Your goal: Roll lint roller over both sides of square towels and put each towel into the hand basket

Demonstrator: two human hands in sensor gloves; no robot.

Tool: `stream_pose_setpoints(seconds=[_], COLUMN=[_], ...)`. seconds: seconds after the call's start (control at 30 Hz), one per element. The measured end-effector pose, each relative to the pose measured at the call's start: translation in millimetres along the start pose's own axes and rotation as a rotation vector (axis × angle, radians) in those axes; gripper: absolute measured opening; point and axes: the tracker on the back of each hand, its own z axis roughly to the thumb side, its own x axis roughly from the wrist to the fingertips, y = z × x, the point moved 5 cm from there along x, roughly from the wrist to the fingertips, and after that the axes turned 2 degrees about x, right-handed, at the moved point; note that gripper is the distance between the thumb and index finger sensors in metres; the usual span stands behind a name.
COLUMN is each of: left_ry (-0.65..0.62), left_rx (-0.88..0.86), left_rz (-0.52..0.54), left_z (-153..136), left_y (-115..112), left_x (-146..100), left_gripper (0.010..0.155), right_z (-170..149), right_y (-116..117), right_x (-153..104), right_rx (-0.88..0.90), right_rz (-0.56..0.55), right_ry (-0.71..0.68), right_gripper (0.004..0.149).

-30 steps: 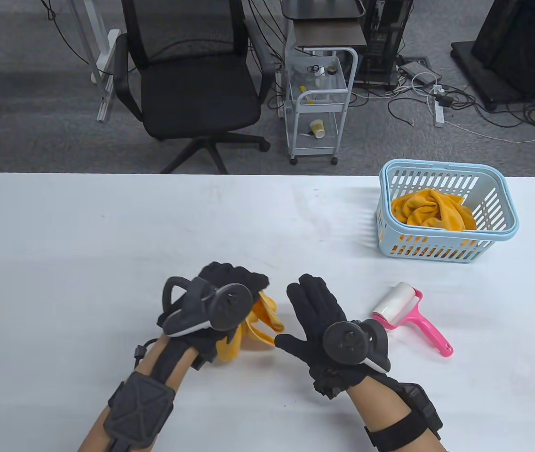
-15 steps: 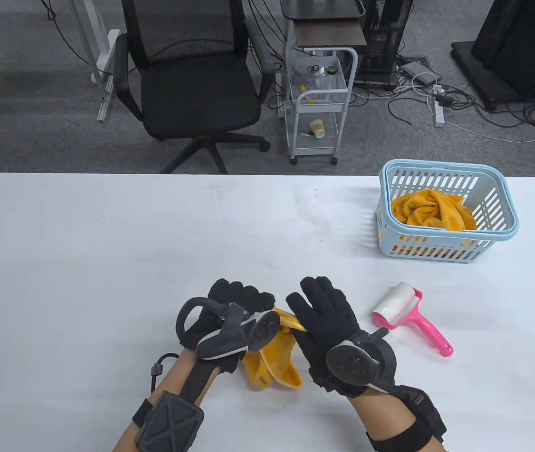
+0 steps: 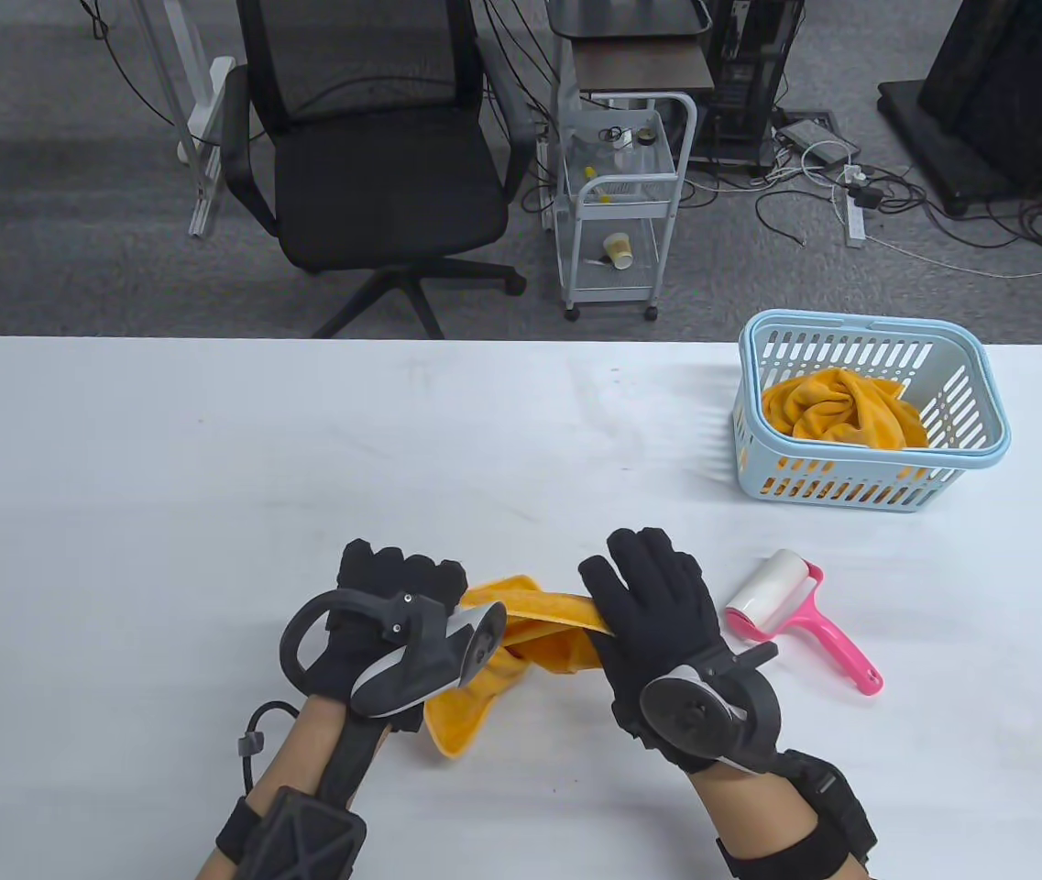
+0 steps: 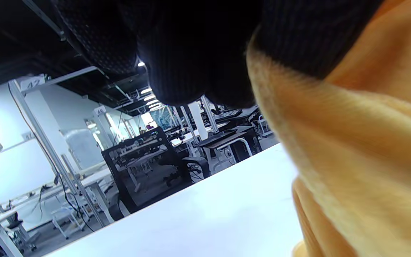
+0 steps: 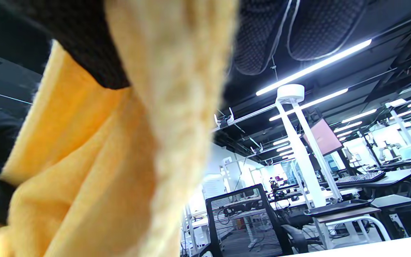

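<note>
Nearest, the left hand (image 3: pixel 392 610) and right hand (image 3: pixel 653 610) each pinch an end of 1 orange towel (image 3: pixel 530 632), held stretched just above the worktop (image 3: pixel 209 477), apparently not yet rolled. The roller (image 3: pixel 800 619) lies idle beside them. Farther off, the basket (image 3: pixel 869 408) already holds 1 towel (image 3: pixel 841 408).

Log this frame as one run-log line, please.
left hand + right hand: stretching orange towel | lint roller: idle | basket: one towel

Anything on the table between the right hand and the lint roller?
Nothing: the table view shows bare white table between the right hand and the lint roller.
</note>
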Motion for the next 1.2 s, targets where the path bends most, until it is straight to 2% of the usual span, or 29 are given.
stream_pose_setpoints(seconds=[0.07, 0.17, 0.27, 0.33, 0.37, 0.4, 0.43, 0.47, 0.5, 0.53, 0.6, 0.63, 0.67, 0.73, 0.83, 0.87, 0.9, 0.97, 1.1, 1.2], left_ry=[-0.031, -0.052, -0.084, -0.099, -0.099, -0.093, -0.086, -0.088, -0.109, -0.106, -0.101, -0.106, -0.111, -0.111, -0.105, -0.078, -0.057, -0.022, 0.001, -0.009], left_rx=[-0.074, -0.078, -0.058, -0.187, -0.198, -0.260, -0.402, -0.517, -0.677, -0.670, -0.513, -0.519, -0.543, -0.437, -0.610, -0.583, -0.538, -0.561, -0.616, -0.651], left_rz=[0.004, 0.007, -0.040, -0.107, -0.133, -0.112, -0.068, -0.070, -0.141, -0.147, -0.150, -0.147, -0.173, -0.194, -0.147, -0.112, -0.078, 0.022, 0.226, 0.329], left_z=[-5.3, -7.7, -2.7, -3.4, -5.5, -10.9, -16.6, -18.6, -18.3, -18.7, -24.2, -26.7, -27.5, -33.9, -46.5, -58.1, -66.7, -92.5, -139.6, -166.1], left_y=[1.3, 1.7, -17.8, -41.5, -52.2, -62.4, -68.1, -73.2, -84.0, -86.6, -91.5, -92.7, -94.7, -96.1, -85.1, -73.8, -65.8, -36.0, 27.8, 66.4], left_x=[-6.6, -15.7, -17.0, -14.1, -12.8, -11.8, -11.2, -9.9, -9.6, -10.2, -11.7, -12.9, -13.6, -15.9, -21.6, -26.6, -29.7, -42.2, -72.3, -89.5], left_gripper=[0.044, 0.042, 0.041, 0.042, 0.042, 0.039, 0.037, 0.036, 0.038, 0.041, 0.051, 0.052, 0.051, 0.041, 0.039, 0.038, 0.038, 0.038, 0.041, 0.040], right_z=[-3.9, -9.2, -17.7, -27.4, -33.2, -39.7, -41.6, -42.3, -43.3, -43.8, -52.0, -54.9, -56.9, -63.5, -62.5, -65.7, -67.2, -73.7, -78.4, -72.0], right_y=[-2.3, -5.9, -17.0, -24.4, -29.3, -33.1, -32.3, -31.7, -32.0, -32.3, -38.8, -40.4, -43.0, -52.8, -61.6, -68.5, -70.6, -81.5, -99.0, -112.2], right_x=[1.5, 3.1, 4.6, 4.5, 3.6, 4.9, 5.4, 4.9, 4.4, 4.9, 5.5, 6.2, 6.1, 8.3, 10.4, 14.4, 14.8, 19.2, 36.9, 56.2], right_rx=[-0.021, -0.005, 0.011, 0.026, 0.032, 0.048, 0.059, 0.065, 0.055, 0.045, 0.084, 0.113, 0.114, 0.124, 0.126, 0.133, 0.142, 0.190, 0.263, 0.337], right_rz=[0.001, -0.008, -0.053, -0.083, -0.113, -0.115, -0.086, -0.082, -0.103, -0.101, -0.120, -0.111, -0.119, -0.148, -0.122, -0.073, -0.071, -0.067, 0.050, 0.207], right_ry=[0.015, 0.036, 0.071, 0.104, 0.127, 0.135, 0.130, 0.131, 0.138, 0.139, 0.176, 0.186, 0.194, 0.215, 0.200, 0.203, 0.211, 0.217, 0.171, 0.100], right_gripper=[0.046, 0.046, 0.046, 0.046, 0.045, 0.046, 0.046, 0.046, 0.046, 0.045, 0.045, 0.045, 0.045, 0.045, 0.045, 0.045, 0.045, 0.045, 0.044, 0.043])
